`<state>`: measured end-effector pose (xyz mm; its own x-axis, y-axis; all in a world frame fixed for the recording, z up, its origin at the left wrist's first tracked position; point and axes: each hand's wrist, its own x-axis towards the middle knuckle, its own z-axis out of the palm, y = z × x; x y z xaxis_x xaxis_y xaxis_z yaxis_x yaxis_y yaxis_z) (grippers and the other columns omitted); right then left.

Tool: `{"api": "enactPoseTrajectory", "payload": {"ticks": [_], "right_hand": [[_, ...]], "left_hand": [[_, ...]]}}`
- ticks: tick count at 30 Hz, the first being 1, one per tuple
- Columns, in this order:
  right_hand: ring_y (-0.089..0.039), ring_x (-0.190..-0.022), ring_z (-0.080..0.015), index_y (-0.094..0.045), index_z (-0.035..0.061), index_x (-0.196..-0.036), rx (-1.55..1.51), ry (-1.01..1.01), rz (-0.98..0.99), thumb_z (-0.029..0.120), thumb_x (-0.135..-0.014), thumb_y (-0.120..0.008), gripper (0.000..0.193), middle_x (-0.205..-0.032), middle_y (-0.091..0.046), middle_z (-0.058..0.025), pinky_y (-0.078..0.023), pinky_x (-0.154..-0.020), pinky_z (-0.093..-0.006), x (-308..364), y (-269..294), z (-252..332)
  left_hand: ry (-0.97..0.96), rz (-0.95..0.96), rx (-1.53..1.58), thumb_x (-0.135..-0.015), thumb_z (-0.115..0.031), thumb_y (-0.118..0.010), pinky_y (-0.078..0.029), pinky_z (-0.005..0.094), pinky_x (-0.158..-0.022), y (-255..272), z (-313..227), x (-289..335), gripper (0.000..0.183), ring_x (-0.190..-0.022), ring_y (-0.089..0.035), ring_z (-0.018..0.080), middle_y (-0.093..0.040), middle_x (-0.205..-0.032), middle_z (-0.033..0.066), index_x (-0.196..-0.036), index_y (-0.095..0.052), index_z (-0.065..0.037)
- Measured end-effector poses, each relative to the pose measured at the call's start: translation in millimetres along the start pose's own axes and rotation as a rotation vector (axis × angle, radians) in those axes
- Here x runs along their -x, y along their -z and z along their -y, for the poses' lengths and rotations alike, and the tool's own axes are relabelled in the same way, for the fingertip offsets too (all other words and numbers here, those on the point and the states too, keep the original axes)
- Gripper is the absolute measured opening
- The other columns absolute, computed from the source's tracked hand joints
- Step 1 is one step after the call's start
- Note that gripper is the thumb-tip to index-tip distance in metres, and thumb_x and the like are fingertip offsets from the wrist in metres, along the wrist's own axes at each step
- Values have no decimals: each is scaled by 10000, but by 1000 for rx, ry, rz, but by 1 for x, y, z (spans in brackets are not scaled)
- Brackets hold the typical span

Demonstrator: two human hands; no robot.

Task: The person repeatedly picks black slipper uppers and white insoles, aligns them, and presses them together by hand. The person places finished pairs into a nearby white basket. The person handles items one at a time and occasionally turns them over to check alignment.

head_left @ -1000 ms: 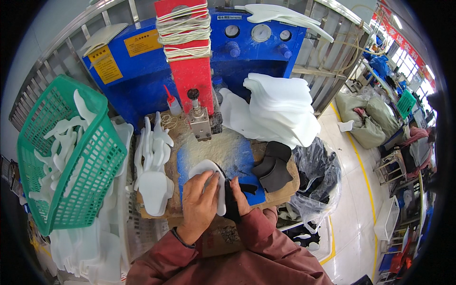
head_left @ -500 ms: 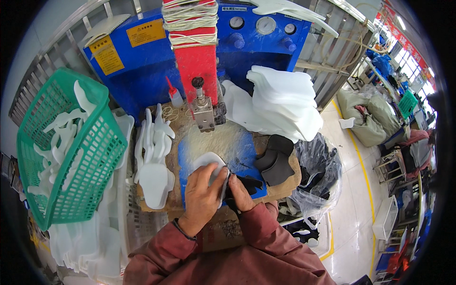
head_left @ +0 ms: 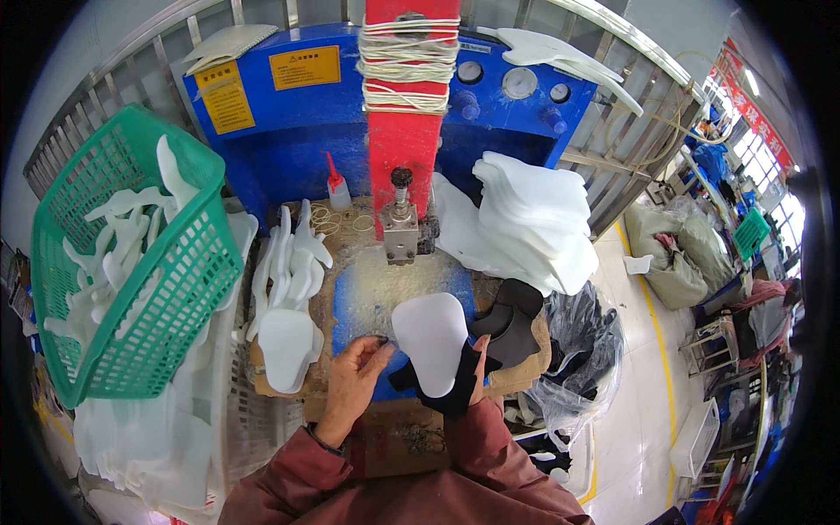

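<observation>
My right hand (head_left: 479,371) holds a white, pear-shaped foam-like pad (head_left: 430,337) together with a black piece of soft material (head_left: 452,395). The black piece wraps around the pad's narrow lower end, and its flaps stick out on both sides. Most of my right fingers are hidden behind the pad. To the left, apart from the pad, my left hand (head_left: 352,385) is closed in a pinch; a small dark spot shows at its fingertips, too small to name. Under the hands lies a blue work surface (head_left: 350,302) dusted with pale powder. Dark grey curved pieces (head_left: 512,328) are stacked at the right.
A red machine arm (head_left: 402,149) with a metal head (head_left: 402,238) stands over the board. White shapes are stacked at left (head_left: 284,348) and back right (head_left: 535,219). A green basket (head_left: 188,293) of white pieces is far left; a plastic bag (head_left: 582,350) of black pieces is right.
My left hand has let go of the white pad and moved left, into a pinch. The pad now faces up in my right hand, the black piece around its lower end. The view has shifted.
</observation>
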<state>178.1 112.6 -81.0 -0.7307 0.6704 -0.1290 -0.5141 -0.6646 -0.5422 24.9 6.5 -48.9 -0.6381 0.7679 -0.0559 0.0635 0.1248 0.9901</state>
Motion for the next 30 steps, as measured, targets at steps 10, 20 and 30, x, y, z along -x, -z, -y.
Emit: {"api": "enactPoseTrajectory", "payload": {"ticks": [10, 20, 30], "right_hand": [[-627, -1212, -216, -432, 62, -1545, -119, -87, -8, 789, -1007, -269, 919, -1415, -602, -103, -532, -977, -331, 7, 5, -10], [-645, -1132, -208, -454, 80, -1531, -44, -35, -65, 707, -1052, -319, 801, -1353, -632, -79, -539, -908, -336, 10, -4, -13], [-664, -1098, -184, -513, -8, -1463, 133, 112, -84, 601, -1089, -383, 727, -1271, -674, -128, -529, -915, -292, 12, -7, -13]], "left_hand": [[39, 40, 283, -955, -145, -782, -463, 216, -657, -4, 9, -1, 181, -728, -569, 47, -668, -818, -16, -942, -682, 4], [-28, -64, 94, -949, -91, -752, -459, 241, -641, -22, 11, -10, 139, -701, -547, 60, -627, -768, -11, -912, -653, -1], [12, 18, 175, -973, -117, -743, -541, 264, -652, -33, 35, -24, 135, -744, -627, 95, -661, -840, 5, -1015, -642, -38]]}}
